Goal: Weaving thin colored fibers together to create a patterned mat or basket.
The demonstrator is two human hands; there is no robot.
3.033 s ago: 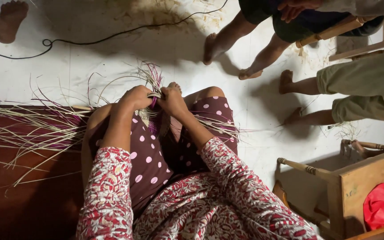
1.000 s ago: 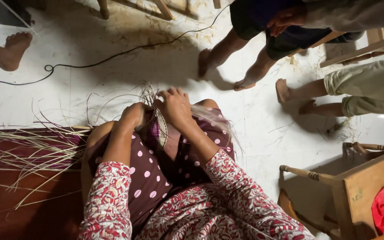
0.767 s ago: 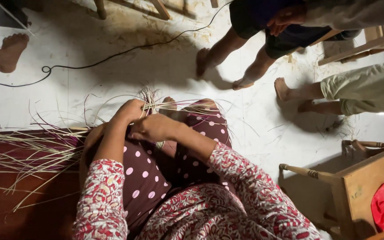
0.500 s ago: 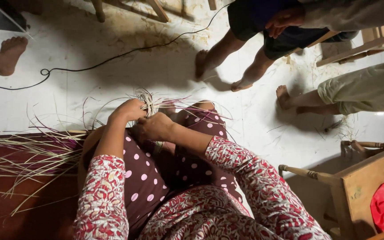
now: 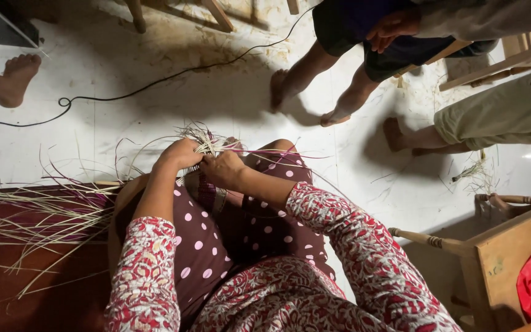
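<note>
She is mid-weave, I'd say. The left hand (image 5: 181, 154) grips the small woven piece (image 5: 206, 184) at the frame's centre, on her knees; the right hand (image 5: 223, 169) pinches its loose straw strands (image 5: 201, 136). Tightening that strand would need a steady pull against a firm hold. Half a second ago the right hand sat slightly lower; the long straw bundle (image 5: 38, 206) at left is unchanged.

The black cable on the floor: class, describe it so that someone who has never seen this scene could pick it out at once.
Start from the white floor beyond the seated person's knees. The black cable runs across it from the left edge towards the top of the picture, with a small loop near a bare foot on the left. Unlike the pale and purple straw strands nearby, it is one thin, dark, unbroken line.
</note>
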